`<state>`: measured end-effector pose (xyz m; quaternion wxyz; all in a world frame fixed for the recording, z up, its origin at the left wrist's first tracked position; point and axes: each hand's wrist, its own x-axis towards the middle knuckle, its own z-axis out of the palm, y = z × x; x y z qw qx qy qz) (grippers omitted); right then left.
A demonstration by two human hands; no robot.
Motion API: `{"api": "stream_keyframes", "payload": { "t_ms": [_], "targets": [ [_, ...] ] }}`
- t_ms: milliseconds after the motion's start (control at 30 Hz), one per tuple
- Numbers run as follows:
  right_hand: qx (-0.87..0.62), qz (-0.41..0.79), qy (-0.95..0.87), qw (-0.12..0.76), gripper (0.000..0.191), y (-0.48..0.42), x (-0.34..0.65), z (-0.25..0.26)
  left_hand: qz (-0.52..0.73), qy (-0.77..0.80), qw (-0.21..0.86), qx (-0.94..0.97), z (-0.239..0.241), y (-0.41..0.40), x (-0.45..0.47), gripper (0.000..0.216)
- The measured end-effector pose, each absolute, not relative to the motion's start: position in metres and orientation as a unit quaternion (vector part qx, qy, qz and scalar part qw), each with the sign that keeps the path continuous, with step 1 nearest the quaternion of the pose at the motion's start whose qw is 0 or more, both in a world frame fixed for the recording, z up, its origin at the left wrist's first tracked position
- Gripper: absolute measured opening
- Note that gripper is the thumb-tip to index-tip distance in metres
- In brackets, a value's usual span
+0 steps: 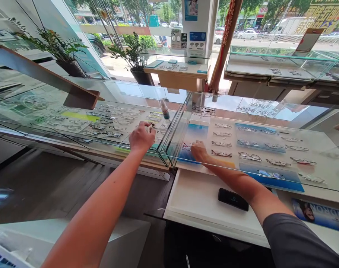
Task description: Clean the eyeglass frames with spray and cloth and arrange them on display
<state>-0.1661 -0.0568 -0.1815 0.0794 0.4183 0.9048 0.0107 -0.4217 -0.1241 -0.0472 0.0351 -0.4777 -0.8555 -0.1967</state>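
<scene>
My left hand (pixel 142 137) is closed over the glass top of the left display case, gripping a small pale bunched thing that looks like a cloth (pixel 151 127). Just beyond it stands a small bottle (pixel 164 109) with a white upper part. My right hand (pixel 199 150) reaches into the right display case, seen through its glass. Its fingers are curled at the end of a pair of eyeglasses (pixel 186 147) over a blue display sheet (pixel 196 133). The fingertips are partly hidden. Rows of other eyeglasses (pixel 221 143) lie to the right of this hand.
Glass edges (pixel 173 128) meet between the two cases. A black phone (pixel 233 199) lies on the white pulled-out surface (pixel 194 193) below my right forearm. A brown-edged slanted panel (pixel 82 97) rests over the left case. Potted plants (pixel 134 59) stand near the window.
</scene>
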Motion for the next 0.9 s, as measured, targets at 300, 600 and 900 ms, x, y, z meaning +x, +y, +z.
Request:
{"api": "stream_keyframes", "payload": {
  "t_ms": [300, 600, 900],
  "targets": [
    [0.416, 0.031, 0.908, 0.039, 0.02, -0.05, -0.17, -0.194, -0.197, -0.857, 0.032, -0.475, -0.048, -0.124, -0.422, 0.037],
    [0.393, 0.075, 0.916, -0.033, 0.034, -0.078, -0.173, -0.209, -0.201, -0.857, 0.037, -0.474, -0.049, -0.123, -0.423, 0.036],
    [0.373, 0.089, 0.922, -0.051, 0.035, -0.092, -0.17, -0.224, -0.205, -0.856, 0.035, -0.473, -0.051, -0.122, -0.426, 0.035]
  ]
}}
